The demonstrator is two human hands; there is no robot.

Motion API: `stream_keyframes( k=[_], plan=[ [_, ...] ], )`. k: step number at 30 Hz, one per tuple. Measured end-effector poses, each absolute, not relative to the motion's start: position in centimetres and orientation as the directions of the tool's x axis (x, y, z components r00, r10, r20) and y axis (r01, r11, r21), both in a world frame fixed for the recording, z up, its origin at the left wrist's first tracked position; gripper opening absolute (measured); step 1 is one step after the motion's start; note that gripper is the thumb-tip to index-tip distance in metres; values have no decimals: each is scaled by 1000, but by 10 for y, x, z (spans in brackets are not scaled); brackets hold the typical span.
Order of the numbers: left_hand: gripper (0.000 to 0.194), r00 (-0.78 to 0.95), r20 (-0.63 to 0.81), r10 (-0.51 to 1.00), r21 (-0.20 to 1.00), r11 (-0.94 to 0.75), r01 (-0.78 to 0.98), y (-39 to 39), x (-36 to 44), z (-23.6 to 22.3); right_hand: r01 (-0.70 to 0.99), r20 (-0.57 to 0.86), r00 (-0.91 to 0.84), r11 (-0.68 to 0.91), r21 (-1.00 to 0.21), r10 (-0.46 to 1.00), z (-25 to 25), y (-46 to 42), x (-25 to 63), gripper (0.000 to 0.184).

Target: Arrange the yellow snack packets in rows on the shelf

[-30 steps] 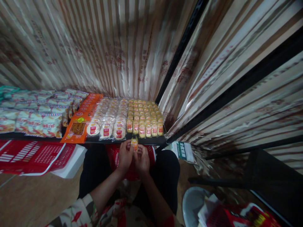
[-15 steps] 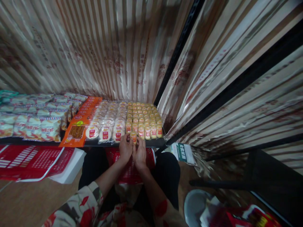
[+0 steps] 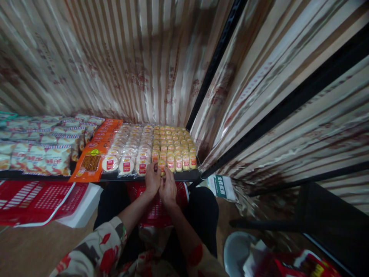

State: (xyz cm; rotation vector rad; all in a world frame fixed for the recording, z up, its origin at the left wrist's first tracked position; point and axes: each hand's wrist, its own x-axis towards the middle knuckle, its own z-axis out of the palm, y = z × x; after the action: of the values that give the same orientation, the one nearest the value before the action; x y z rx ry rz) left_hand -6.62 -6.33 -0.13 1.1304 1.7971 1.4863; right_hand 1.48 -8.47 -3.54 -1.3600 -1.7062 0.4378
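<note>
Both of my hands meet at the front edge of the black shelf [image 3: 186, 176]. Between the fingertips of my left hand [image 3: 152, 180] and my right hand [image 3: 168, 189] is a small yellow wrapped snack pack [image 3: 161, 165] with a red label, upright at the front of the leftmost yellow column. Matching yellow packs [image 3: 178, 161] stand in tight rows beyond and to its right. Clear-wrapped round white crackers [image 3: 127, 165] line up in columns on its left. My fingers partly cover the held pack's lower part.
An orange snack bag [image 3: 91, 163] lies left of the crackers, beside white snack bags [image 3: 57, 159]. Under the shelf are red baskets [image 3: 31, 200] and a white box [image 3: 83, 207]. A black post [image 3: 215, 61] rises on the right. A basin [image 3: 236, 250] stands low right.
My hands have moved the yellow pack forward from in front of the shelf edge to the front of the leftmost yellow column. The view has shifted slightly.
</note>
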Motion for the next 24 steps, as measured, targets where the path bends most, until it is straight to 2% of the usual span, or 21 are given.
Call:
stream_keyframes(
  k=[6,13,24],
  plan=[
    [27,-474,133,871,954,16,298,-57,-64,1,621,416,-17,335,-708,909,-37,-81,15,52],
    [29,-459,133,878,972,-25,233,-59,-62,-3,648,421,-36,341,-681,906,-46,-83,16,49],
    [35,-384,266,884,910,-99,402,-69,-63,-8,663,453,-35,360,-657,891,-50,-86,15,44]
  ],
)
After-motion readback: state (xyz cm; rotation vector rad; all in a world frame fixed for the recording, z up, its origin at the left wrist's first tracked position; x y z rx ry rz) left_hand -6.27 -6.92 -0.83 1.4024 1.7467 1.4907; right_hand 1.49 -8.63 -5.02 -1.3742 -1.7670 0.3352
